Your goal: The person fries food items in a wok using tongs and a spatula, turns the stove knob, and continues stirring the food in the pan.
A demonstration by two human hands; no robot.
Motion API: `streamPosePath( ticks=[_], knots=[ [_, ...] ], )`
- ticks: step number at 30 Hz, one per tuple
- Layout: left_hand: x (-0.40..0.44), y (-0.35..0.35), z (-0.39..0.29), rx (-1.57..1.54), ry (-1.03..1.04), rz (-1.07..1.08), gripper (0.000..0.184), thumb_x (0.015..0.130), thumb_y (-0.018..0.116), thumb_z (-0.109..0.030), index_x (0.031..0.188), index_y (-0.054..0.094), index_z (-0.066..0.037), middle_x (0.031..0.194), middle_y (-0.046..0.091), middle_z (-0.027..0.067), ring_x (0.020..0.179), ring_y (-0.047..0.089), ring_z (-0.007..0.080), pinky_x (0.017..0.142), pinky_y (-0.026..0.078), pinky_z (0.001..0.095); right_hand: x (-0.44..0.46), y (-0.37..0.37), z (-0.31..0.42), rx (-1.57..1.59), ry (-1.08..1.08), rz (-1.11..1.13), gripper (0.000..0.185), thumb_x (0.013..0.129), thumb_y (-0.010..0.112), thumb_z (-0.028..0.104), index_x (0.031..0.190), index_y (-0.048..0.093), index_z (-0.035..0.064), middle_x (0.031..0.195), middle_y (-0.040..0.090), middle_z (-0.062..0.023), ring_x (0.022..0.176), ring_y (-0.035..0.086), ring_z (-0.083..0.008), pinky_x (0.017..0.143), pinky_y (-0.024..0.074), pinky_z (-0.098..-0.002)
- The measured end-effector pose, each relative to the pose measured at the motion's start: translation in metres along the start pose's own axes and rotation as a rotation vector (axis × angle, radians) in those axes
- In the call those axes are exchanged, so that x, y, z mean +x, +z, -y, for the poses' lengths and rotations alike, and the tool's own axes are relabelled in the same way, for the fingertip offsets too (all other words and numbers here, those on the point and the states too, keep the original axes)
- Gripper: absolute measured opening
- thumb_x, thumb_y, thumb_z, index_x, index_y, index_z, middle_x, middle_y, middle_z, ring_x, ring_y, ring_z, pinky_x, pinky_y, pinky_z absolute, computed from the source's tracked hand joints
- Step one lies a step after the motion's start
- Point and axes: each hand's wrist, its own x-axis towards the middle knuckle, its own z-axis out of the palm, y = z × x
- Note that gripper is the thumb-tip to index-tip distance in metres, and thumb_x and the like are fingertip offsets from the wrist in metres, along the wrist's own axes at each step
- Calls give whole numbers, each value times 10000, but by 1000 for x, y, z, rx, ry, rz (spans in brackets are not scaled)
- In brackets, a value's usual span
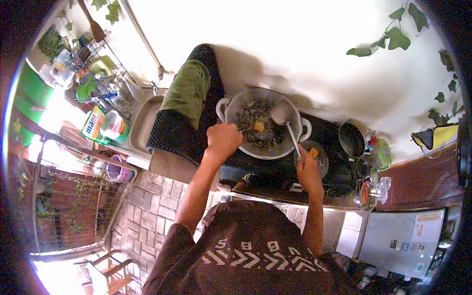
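A large light-coloured pot point(232, 109) with two side handles sits on the black stove point(230, 169). Dark, chopped-looking food point(255, 140) lies in it, with a small orange-yellow lump point(258, 127) near the middle. My left hand point(224, 140) is closed at the pot's left rim around a thin utensil reaching toward the lump; its handle is mostly hidden. My right hand point(308, 169) grips the long handle of a ladle point(280, 114), whose bowl is over the right part of the pot. Beneath my right hand is a plate point(322, 160) with an orange piece on it.
Left of the pot, a green cloth point(188, 91) lies on a dark ribbed mat. Beyond are a sink point(142, 123), a dish rack point(115, 91) and a green packet point(93, 126). A frying pan point(351, 139) and small containers stand right; a fridge point(400, 241) is lower right.
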Motion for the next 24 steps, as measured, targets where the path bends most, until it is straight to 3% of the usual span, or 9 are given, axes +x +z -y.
streamPosePath(
  ticks=[2,6,9,11,15,18,21,24],
  knots=[
    [0,0,1,-9,-8,16,333,856,640,-372,810,777,-72,834,744,179,787,743,356,697,591,465,6,-27,21,64,296,209,388,1025,520,212,1409,557,166,1192,667,-247,1086,635,-452,932,504,-518],
    [1,4,3,-16,-5,7,332,857,653,-371,809,774,-65,837,744,182,786,742,360,706,590,472,-2,3,-4,-71,118,146,400,1023,520,202,1421,552,165,1170,673,-255,1061,646,-453,921,509,-511],
    [0,4,3,-12,6,-3,341,866,650,-376,811,772,-63,842,744,183,789,742,362,710,590,477,-2,-2,-3,52,63,77,402,1019,520,202,1418,558,165,1149,674,-262,1048,649,-451,899,513,-519],
    [-1,2,3,-12,5,-2,345,872,645,-379,813,771,-62,845,744,183,792,742,363,712,590,478,4,-24,12,87,296,156,396,1019,518,205,1409,566,157,1114,683,-259,1015,660,-448,891,517,-514],
    [3,6,1,-2,19,-4,388,880,633,-415,827,760,-52,833,738,194,788,741,369,707,594,491,-2,-15,1,64,241,208,399,1016,522,201,1412,566,168,1099,684,-261,1003,661,-448,880,520,-516],
    [4,8,1,-18,22,-1,426,881,623,-442,833,752,-40,813,732,206,776,741,377,703,597,506,-6,5,-18,-94,-95,81,395,1012,526,204,1403,573,177,1036,693,-263,936,671,-456,843,528,-524],
    [2,4,-1,-12,11,13,389,881,630,-417,841,763,-54,836,740,195,793,742,370,712,593,492,-6,8,-21,35,88,-22,387,1005,544,206,1390,585,188,1082,682,-261,1003,660,-447,869,520,-521],
    [4,3,-3,-3,6,20,361,879,639,-399,844,774,-66,853,747,183,806,744,362,711,589,478,0,-6,-9,28,198,122,380,1009,543,198,1386,586,177,1099,679,-263,1024,663,-432,896,518,-496]
  ],
)
